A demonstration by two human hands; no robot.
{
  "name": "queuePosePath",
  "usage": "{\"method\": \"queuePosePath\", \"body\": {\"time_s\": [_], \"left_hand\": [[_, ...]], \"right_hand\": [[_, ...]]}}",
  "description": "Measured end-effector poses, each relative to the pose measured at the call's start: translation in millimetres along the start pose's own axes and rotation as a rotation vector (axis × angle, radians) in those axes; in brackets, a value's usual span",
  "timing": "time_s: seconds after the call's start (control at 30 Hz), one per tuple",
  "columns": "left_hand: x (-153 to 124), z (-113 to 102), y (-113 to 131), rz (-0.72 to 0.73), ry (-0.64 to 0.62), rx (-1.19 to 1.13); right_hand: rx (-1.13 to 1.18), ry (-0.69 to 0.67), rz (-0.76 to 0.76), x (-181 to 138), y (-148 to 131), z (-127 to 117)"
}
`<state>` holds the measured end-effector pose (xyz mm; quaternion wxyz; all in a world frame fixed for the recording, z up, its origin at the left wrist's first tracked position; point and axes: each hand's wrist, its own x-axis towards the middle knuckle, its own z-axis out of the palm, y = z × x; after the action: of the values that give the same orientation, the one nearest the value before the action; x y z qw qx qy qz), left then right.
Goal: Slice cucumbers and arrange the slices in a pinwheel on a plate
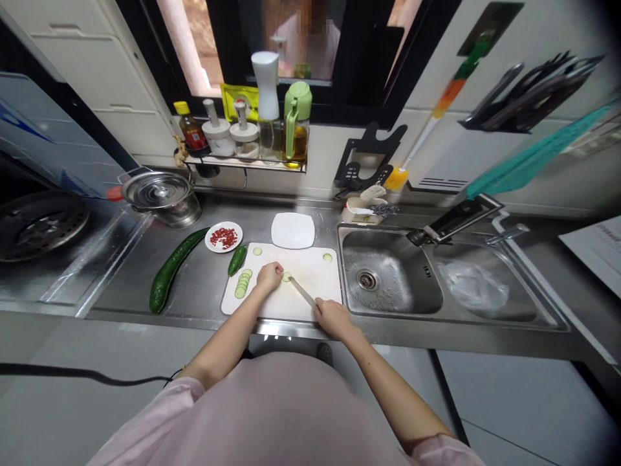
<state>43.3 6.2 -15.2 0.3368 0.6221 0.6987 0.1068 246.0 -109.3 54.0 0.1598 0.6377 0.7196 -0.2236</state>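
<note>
My right hand [334, 317] is closed round the handle of a kitchen knife [303, 292], its blade pointing up and left over the white cutting board [315, 272]. The blade's tip touches or overlaps a thin cucumber slice [286, 277]. Just left of that slice is my left hand [270, 277], fingers curled together; what they pinch, if anything, is too small to make out. An overlapping row of cucumber slices [243, 285] lies on the board's left side. Single slices rest near its upper left corner [257, 251] and upper right corner [328, 257]. A cut cucumber piece [237, 260] leans at the left edge.
A whole cucumber [174, 268] and a plate [235, 228] of chopped red bits lie left. Behind the board is a white square plate [292, 230]. A lidded steel pot [167, 197] stands back left, below a condiment shelf [242, 162]. The sink [392, 272] adjoins right.
</note>
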Motion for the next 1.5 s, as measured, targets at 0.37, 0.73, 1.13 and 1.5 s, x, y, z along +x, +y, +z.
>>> {"method": "queuePosePath", "body": {"time_s": [0.37,0.73,1.13,1.5], "left_hand": [[2.1,-0.1,-0.1,-0.013,-0.014,0.017],[4.6,0.9,-1.3,-0.017,-0.019,0.009],[1.3,-3.0,3.2,-0.020,-0.015,0.028],[4.3,-0.2,-1.8,-0.008,-0.020,-0.008]], "right_hand": [[-0.017,-0.055,-0.014,3.7,-3.6,-8.1],[-0.026,-0.089,-0.023,8.0,-6.5,-11.4],[-0.022,-0.109,-0.026,15.9,-9.8,-11.9],[-0.025,-0.110,-0.029,20.0,-16.1,-18.7]]}}
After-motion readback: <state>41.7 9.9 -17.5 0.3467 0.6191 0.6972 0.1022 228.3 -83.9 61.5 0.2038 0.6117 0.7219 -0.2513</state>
